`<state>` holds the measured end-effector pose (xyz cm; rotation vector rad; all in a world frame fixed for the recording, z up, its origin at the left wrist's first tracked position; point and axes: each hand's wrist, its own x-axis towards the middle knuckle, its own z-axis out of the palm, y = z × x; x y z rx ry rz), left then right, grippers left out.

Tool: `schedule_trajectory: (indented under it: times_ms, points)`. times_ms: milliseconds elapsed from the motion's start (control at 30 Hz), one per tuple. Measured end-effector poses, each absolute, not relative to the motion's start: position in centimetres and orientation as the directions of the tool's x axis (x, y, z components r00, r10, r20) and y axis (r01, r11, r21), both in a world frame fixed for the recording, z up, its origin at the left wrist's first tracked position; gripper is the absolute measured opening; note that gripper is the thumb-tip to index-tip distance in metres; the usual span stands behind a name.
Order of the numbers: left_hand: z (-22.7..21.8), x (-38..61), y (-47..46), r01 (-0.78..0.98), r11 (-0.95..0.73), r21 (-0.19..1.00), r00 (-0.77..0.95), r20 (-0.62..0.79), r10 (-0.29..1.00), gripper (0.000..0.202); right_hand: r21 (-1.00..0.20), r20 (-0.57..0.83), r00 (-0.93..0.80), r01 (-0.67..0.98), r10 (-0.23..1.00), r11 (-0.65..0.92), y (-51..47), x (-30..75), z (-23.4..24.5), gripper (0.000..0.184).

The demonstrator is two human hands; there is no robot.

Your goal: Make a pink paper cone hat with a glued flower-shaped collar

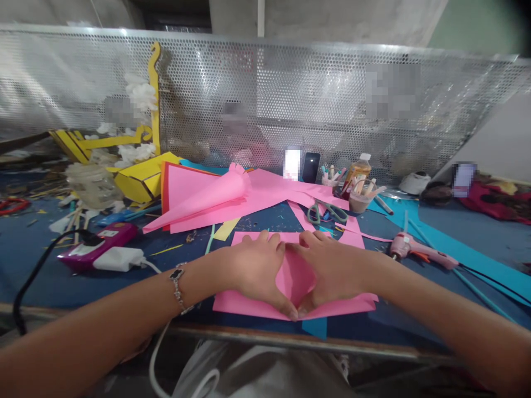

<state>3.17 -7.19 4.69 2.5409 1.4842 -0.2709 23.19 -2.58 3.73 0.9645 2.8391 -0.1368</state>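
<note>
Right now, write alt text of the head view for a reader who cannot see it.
A person's left hand and right hand rest on pink paper on a dark blue table. Beyond lie a pink paper cone and scissors; a pink glue gun lies to the right, a purple power strip to the left.

I see a passage of bare blue tabletop between the pink sheet under the hands and the pink paper cone, with scissors in the way at its right end. The glue gun narrows the right side, while the purple power strip and white adapter obstruct the left. Behind everything, I'm blocked by the perforated metal panel.
</note>
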Motion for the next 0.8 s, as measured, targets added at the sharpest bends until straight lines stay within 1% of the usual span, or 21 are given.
schedule_trajectory:
  times_ms: [167, 367, 467, 667, 800]
  points:
    - [4.2, 3.0, -7.2, 0.88, -0.469, 0.076, 0.473, -0.237, 0.849, 0.109, -0.064, -0.173, -0.788, 0.608, 0.591, 0.792, -2.8, 23.2, 4.0, 0.108]
    - [4.2, 3.1, -7.2, 0.878, -0.473, 0.07, 0.475, -0.234, 0.848, 0.109, -0.031, -0.173, -0.786, 0.606, 0.593, 0.795, -2.7, 23.2, 3.7, 0.104]
    - [3.9, 2.9, -7.3, 0.879, -0.471, 0.075, 0.474, -0.237, 0.848, 0.113, -0.026, -0.152, -0.801, 0.589, 0.579, 0.808, -2.7, 23.5, 3.4, 0.103]
    - [2.6, 1.9, -7.9, 0.872, -0.477, 0.113, 0.49, -0.169, 0.855, 0.118, -0.078, -0.116, -0.795, 0.604, 0.595, 0.793, -3.1, 24.4, 3.1, 0.107]
    - [2.4, 1.3, -8.1, 0.873, -0.471, 0.127, 0.488, -0.208, 0.848, 0.125, -0.109, -0.149, -0.79, 0.611, 0.595, 0.784, -3.5, 24.7, 3.6, 0.109]
